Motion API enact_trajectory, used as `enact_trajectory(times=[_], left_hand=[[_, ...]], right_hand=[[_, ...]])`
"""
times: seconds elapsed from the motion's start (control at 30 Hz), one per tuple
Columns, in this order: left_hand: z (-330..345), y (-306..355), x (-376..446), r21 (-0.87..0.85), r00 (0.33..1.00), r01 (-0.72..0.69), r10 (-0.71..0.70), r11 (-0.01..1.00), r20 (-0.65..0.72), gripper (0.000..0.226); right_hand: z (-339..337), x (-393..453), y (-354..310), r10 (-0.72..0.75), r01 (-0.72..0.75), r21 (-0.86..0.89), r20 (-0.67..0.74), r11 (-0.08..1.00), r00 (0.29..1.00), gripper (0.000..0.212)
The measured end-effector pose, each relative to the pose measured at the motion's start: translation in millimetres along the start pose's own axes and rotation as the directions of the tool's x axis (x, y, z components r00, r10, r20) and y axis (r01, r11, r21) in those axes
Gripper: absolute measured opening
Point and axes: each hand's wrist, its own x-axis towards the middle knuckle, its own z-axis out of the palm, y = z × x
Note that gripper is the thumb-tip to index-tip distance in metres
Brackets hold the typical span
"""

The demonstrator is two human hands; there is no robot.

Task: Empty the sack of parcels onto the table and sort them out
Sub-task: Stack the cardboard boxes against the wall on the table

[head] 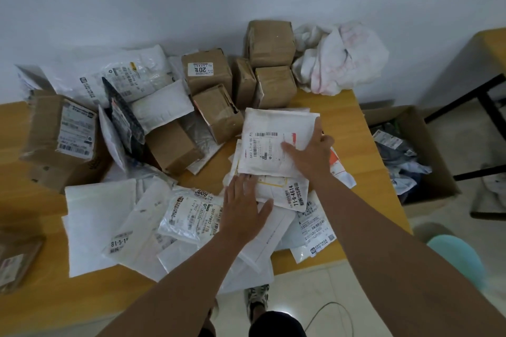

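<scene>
I read this as mid-sort: the crumpled white woven sack (pixel 339 57) lies emptied at the far right corner of the yellow wooden table (pixel 364 150). Nearer me from the sack, the right hand (pixel 312 156) rests flat, fingers straight, on the white padded mailer with barcode label (pixel 273 145) topping a stack. The left hand (pixel 243 208) presses flat on the mailers below. I'd square the edges before lifting; slick envelopes may slide.

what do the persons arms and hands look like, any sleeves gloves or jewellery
Both arms are bare along all that shows, with no sleeve in view. The left hand and right hand wear no gloves. No ring, watch or bracelet is visible on either, and no markings or cables.
</scene>
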Motion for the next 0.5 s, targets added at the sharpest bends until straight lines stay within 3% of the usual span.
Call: enact_trajectory(times=[0.1,0.3,0.4,0.43,0.5], left_hand=[[-2,-2,-1,-0.035,0.998,-0.049,0.05,0.998,0.023,0.068],[-17,9,0,0.011,0.999,-0.027,0.027,1.0,0.036,0.059],[-24,6,1,0.062,1.0,0.023,-0.023,0.998,-0.011,0.057],[-27,4,1,0.075,0.999,0.041,-0.04,0.996,-0.015,0.059],[-31,0,-1,0.103,0.998,0.057,-0.059,0.993,0.018,0.062]], right_hand=[[-13,-4,27,0.009,-0.01,-0.066,-0.026,0.998,1.0,0.098],[-28,-16,34,0.2,-0.228,-0.288,-0.125,0.93,0.972,0.065],[-17,-26,27,-0.12,0.044,-0.391,-0.17,0.919,0.978,0.074],[-13,-27,24,-0.207,0.147,-0.422,-0.101,0.895,0.973,0.074],[-5,-25,22,-0.215,0.233,-0.481,0.093,0.845,0.972,0.077]])
